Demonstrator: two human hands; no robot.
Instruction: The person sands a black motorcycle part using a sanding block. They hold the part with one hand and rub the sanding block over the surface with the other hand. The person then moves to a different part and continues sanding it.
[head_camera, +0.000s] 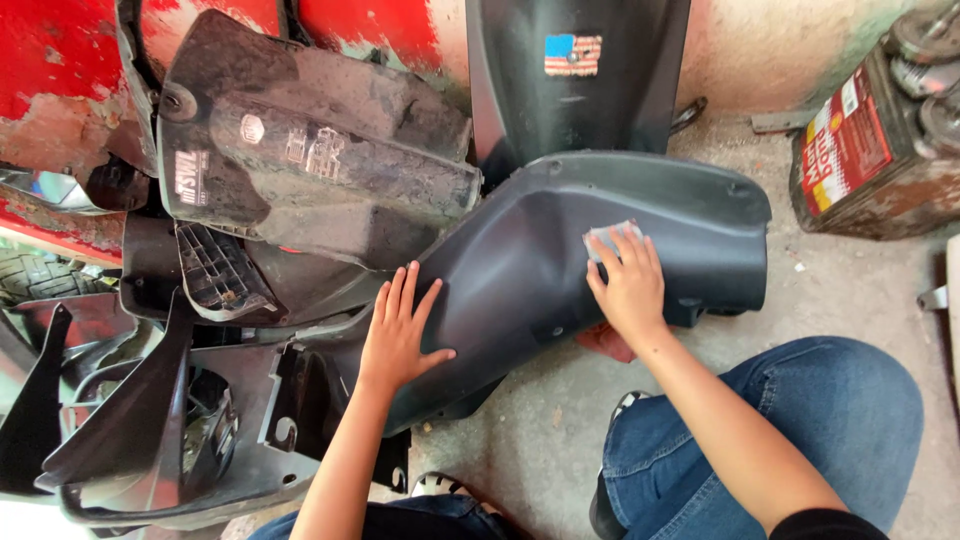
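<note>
A large curved black plastic body panel (540, 250) lies on the concrete floor in front of my knees. My left hand (400, 330) rests flat on its lower left edge, fingers spread and holding nothing. My right hand (628, 285) presses a small grey-white pad (605, 238), like sandpaper or cloth, against the panel's upper right surface. The pad shows only past my fingertips.
Several other black plastic panels (300, 150) are piled at the left against a chipped red wall (60, 70). An upright black panel (575, 70) with a flag sticker stands behind. A rusty red-labelled tin can (860, 150) sits at the right. My jeans-clad knee (800, 420) is at lower right.
</note>
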